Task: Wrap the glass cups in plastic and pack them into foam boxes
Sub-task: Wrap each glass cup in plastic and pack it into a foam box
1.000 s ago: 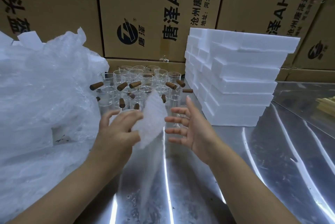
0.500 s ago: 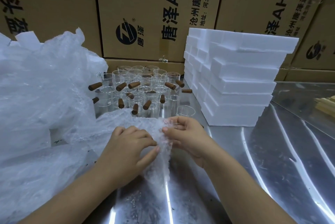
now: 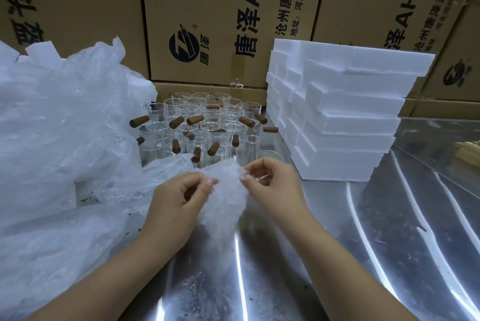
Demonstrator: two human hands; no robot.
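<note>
Both hands hold a bubble-wrap bag (image 3: 223, 198) above the steel table. My left hand (image 3: 179, 204) pinches its upper left edge, and my right hand (image 3: 272, 183) pinches the upper right edge. Behind them stand several clear glass cups (image 3: 202, 126) with brown wooden side handles, packed close together. One cup (image 3: 270, 158) stands nearest my right hand. A stack of white foam boxes (image 3: 342, 118) rises at the right of the cups.
A big heap of bubble-wrap bags (image 3: 59, 139) fills the left side. Large printed cardboard cartons (image 3: 223, 17) wall off the back. The shiny steel table (image 3: 389, 242) stretches to the right and front. Pale sticks (image 3: 470, 149) lie at the far right edge.
The bag came down from in front of the cups to the table front. My right hand went from open beside it to pinching it. Both hands now pull its top edge apart.
</note>
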